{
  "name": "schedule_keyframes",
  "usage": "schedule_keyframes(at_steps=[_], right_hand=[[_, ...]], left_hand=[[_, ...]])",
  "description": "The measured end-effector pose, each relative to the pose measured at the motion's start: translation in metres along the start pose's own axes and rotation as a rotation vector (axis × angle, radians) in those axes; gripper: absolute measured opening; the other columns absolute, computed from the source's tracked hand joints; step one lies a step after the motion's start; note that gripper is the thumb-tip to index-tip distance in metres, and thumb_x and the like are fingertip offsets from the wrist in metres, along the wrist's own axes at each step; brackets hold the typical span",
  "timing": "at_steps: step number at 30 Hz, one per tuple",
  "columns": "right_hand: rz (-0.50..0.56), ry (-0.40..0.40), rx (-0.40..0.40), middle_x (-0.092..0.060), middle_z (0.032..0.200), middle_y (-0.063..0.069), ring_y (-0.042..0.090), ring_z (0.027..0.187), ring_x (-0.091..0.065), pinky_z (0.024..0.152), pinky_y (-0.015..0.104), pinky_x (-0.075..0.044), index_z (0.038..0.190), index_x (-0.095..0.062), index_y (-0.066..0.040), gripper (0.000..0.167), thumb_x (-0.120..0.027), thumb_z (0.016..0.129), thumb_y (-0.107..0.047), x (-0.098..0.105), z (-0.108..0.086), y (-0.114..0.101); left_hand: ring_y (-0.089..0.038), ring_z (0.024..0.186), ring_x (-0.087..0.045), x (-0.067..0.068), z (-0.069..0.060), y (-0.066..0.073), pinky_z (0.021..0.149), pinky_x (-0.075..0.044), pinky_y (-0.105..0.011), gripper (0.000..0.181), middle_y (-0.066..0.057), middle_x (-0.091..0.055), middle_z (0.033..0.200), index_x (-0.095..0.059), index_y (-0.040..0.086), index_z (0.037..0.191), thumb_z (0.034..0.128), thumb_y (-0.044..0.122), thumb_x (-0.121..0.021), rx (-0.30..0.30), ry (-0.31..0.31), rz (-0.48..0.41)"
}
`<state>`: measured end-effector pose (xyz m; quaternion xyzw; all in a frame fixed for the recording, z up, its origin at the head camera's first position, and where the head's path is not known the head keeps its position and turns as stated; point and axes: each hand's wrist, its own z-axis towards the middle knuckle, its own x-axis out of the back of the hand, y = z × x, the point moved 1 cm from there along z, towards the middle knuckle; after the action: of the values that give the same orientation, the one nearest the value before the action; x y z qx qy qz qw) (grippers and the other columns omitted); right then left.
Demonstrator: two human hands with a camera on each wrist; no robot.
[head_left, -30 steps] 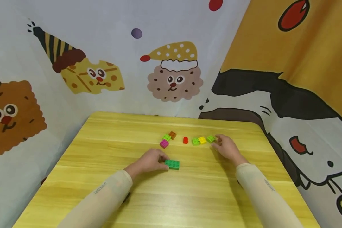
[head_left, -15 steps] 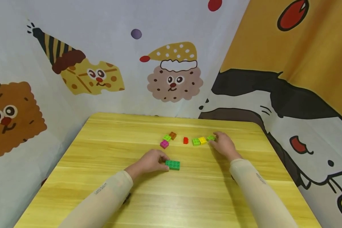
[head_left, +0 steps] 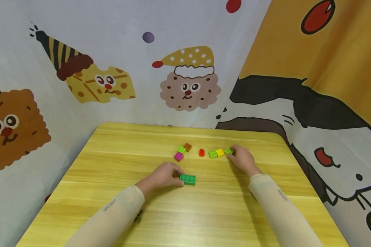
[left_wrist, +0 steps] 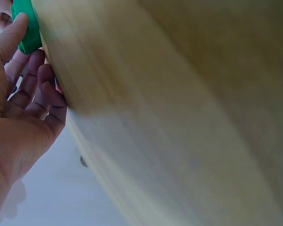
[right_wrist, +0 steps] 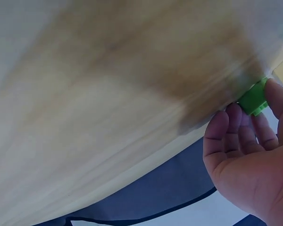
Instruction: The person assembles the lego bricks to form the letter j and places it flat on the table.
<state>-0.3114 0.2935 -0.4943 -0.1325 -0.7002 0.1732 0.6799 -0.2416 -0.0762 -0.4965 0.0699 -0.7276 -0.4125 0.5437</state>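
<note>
My left hand (head_left: pixel 164 175) holds the left end of a long green building brick (head_left: pixel 188 179) on the table, the thumb in front and the fingers behind. In the left wrist view the thumb lies against the green brick (left_wrist: pixel 29 28), and the other fingers curl below it. Farther back on the right, my right hand (head_left: pixel 242 160) pinches a small light-green brick (head_left: pixel 228 151). The right wrist view shows that light-green brick (right_wrist: pixel 254 98) between thumb and fingers. Just left of it, a yellow brick (head_left: pixel 220 152) sits beside another light-green brick (head_left: pixel 213 154).
A red brick (head_left: pixel 202 153) lies mid-table. To its left, a magenta brick (head_left: pixel 178 156), a lime brick (head_left: pixel 181 149) and a brown brick (head_left: pixel 188 147) form a slanting row. The wooden table (head_left: pixel 126 144) ends at a printed curtain (head_left: pixel 117 113).
My right hand has shifted slightly left, and its fingers have closed round the light-green brick. The left hand stays where it was on the green brick.
</note>
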Motion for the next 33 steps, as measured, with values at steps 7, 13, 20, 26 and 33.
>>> schedule_keyframes(at_steps=[7, 13, 20, 26, 33], right_hand=[[0.070, -0.021, 0.016, -0.070, 0.134, 0.021, 0.037, 0.119, -0.067, 0.104, 0.057, -0.054, 0.148, -0.057, -0.004, 0.051, -0.070, 0.105, -0.028, -0.003, -0.013, 0.001], [0.101, -0.040, 0.077, -0.070, 0.132, 0.020, 0.035, 0.116, -0.071, 0.101, 0.054, -0.057, 0.147, -0.058, -0.006, 0.048, -0.070, 0.105, -0.027, -0.004, -0.027, -0.006], [0.154, -0.083, 0.214, -0.076, 0.115, 0.008, 0.020, 0.101, -0.072, 0.085, 0.039, -0.062, 0.143, -0.064, -0.008, 0.046, -0.075, 0.102, -0.027, -0.008, -0.054, -0.035], [0.213, -0.175, 0.373, -0.076, 0.118, -0.002, 0.010, 0.097, -0.068, 0.083, 0.028, -0.059, 0.138, -0.069, -0.016, 0.041, -0.078, 0.100, -0.028, -0.020, -0.078, -0.065], [0.254, -0.201, 0.487, -0.076, 0.115, -0.005, 0.008, 0.093, -0.068, 0.081, 0.025, -0.060, 0.137, -0.071, -0.021, 0.040, -0.079, 0.098, -0.028, -0.029, -0.091, -0.089]], left_hand=[[-0.015, 0.102, -0.069, 0.000, 0.000, 0.001, 0.095, -0.059, -0.041, 0.032, 0.001, -0.080, 0.107, -0.082, 0.013, 0.113, 0.0866, 0.028, -0.092, -0.003, -0.005, 0.001], [-0.014, 0.101, -0.069, 0.000, 0.001, 0.001, 0.095, -0.059, -0.041, 0.032, 0.002, -0.080, 0.107, -0.082, 0.014, 0.113, 0.0866, 0.029, -0.092, -0.007, -0.004, 0.009], [-0.014, 0.100, -0.068, 0.003, 0.002, 0.001, 0.094, -0.059, -0.040, 0.033, 0.001, -0.080, 0.107, -0.082, 0.013, 0.114, 0.0867, 0.029, -0.092, -0.011, 0.002, 0.013], [-0.015, 0.102, -0.069, 0.001, -0.001, 0.000, 0.094, -0.059, -0.040, 0.033, 0.001, -0.080, 0.107, -0.082, 0.014, 0.114, 0.0864, 0.029, -0.092, -0.001, 0.001, 0.005], [-0.015, 0.098, -0.070, 0.000, -0.001, -0.001, 0.089, -0.059, -0.038, 0.031, 0.002, -0.080, 0.104, -0.082, 0.013, 0.111, 0.0859, 0.028, -0.092, -0.029, 0.011, 0.000]])
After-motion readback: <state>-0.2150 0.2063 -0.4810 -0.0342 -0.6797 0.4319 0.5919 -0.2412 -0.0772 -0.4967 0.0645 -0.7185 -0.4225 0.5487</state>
